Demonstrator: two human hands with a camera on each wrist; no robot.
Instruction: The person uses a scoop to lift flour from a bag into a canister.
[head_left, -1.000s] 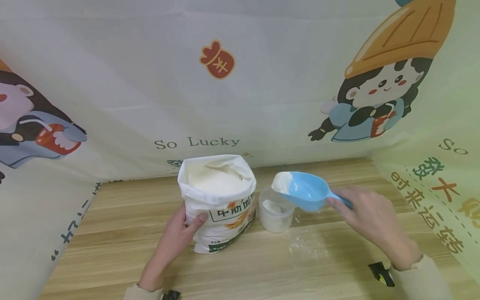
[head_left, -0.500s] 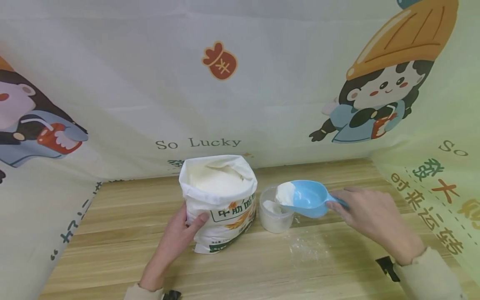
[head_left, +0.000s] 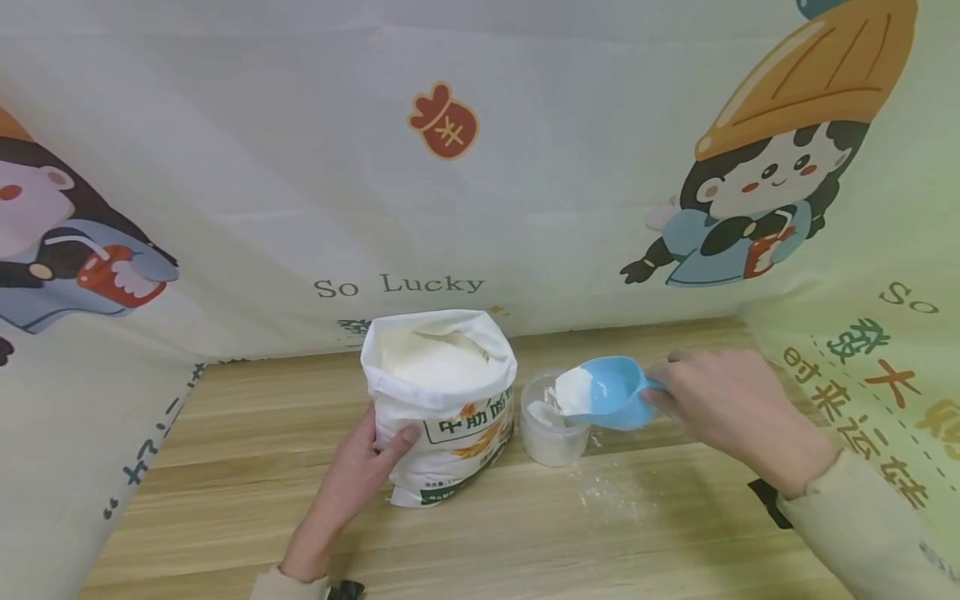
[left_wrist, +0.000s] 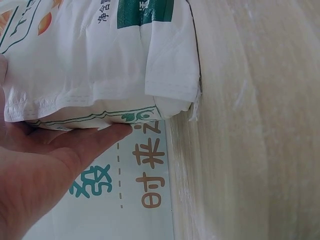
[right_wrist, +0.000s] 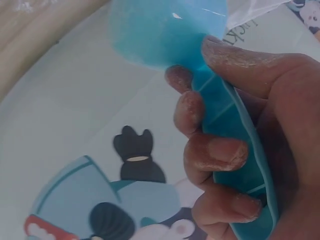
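Observation:
A white paper flour bag (head_left: 431, 437) stands upright with its top open, and flour (head_left: 435, 367) shows inside. My left hand (head_left: 360, 479) holds its lower left side, thumb on the front and fingers along the side; the left wrist view shows those fingers against the bag (left_wrist: 100, 60). With my right hand (head_left: 731, 408) I grip the handle of a blue scoop (head_left: 615, 400). White flour lies at the scoop's tilted front, over the rim of a clear round tub (head_left: 555, 446) partly filled with flour. In the right wrist view, my fingers curl round the ribbed handle (right_wrist: 240, 145).
Wooden tabletop (head_left: 247, 458) lies under everything. Spilled flour (head_left: 611, 496) dusts it in front of the tub. A printed cloth (head_left: 555, 167) hangs behind and at both sides. A black clip-like piece (head_left: 768, 502) shows by the right sleeve.
The scoop has come down and slightly inward over the tub, its front tipping lower. Flour has slid toward its lip. The left hand and the bag stay in place.

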